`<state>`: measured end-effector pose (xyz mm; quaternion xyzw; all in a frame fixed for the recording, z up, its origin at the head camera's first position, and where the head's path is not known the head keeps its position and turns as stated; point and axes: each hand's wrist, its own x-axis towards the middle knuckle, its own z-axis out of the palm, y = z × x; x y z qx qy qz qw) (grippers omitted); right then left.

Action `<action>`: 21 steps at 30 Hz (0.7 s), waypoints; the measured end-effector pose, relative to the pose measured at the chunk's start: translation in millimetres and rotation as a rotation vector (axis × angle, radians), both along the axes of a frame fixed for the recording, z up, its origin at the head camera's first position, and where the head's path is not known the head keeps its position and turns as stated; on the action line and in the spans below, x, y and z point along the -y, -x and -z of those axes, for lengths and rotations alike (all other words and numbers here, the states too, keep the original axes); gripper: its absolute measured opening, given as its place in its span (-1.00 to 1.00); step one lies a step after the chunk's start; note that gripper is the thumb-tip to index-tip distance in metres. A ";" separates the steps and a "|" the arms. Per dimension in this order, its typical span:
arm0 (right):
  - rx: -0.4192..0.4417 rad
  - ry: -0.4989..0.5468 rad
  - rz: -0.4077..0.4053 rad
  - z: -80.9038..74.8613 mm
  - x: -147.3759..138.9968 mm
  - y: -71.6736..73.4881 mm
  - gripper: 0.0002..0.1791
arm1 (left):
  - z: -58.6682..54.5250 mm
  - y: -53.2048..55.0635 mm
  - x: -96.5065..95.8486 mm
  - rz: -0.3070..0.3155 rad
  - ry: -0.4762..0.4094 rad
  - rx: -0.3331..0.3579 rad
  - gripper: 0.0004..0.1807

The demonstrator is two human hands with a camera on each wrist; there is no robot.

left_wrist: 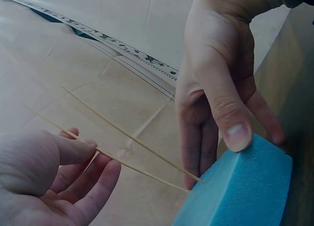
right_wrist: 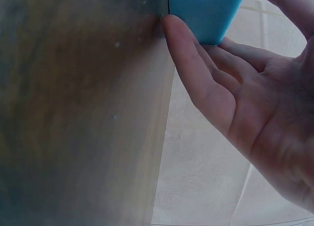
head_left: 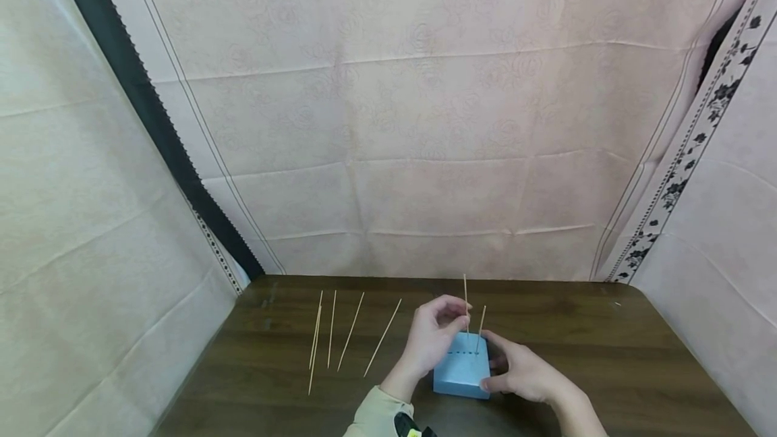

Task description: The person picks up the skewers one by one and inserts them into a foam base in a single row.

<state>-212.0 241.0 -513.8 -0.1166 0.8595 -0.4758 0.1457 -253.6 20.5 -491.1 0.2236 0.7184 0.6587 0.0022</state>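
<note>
A light blue block, which looks like foam, rests on the table with a row of small dark holes across its top. My left hand pinches a thin wooden skewer between thumb and fingers; its lower end meets the block's top, and I cannot tell how deep it goes. Beside it, a second skewer stands in the block, leaning slightly, with no hand on it. My right hand grips the block from the right, thumb at the near side and fingers at the far side. In the right wrist view, fingertips touch the block's edge.
Several loose skewers lie spread on the brown wooden table, left of the block. Pale patterned cloth hangs behind the table, and more cloth closes off the sides.
</note>
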 end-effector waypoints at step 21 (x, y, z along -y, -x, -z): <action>0.001 -0.008 -0.013 -0.4 -0.1 0.3 0.11 | 4.8 0.1 -2.0 0.024 0.100 -0.079 -0.88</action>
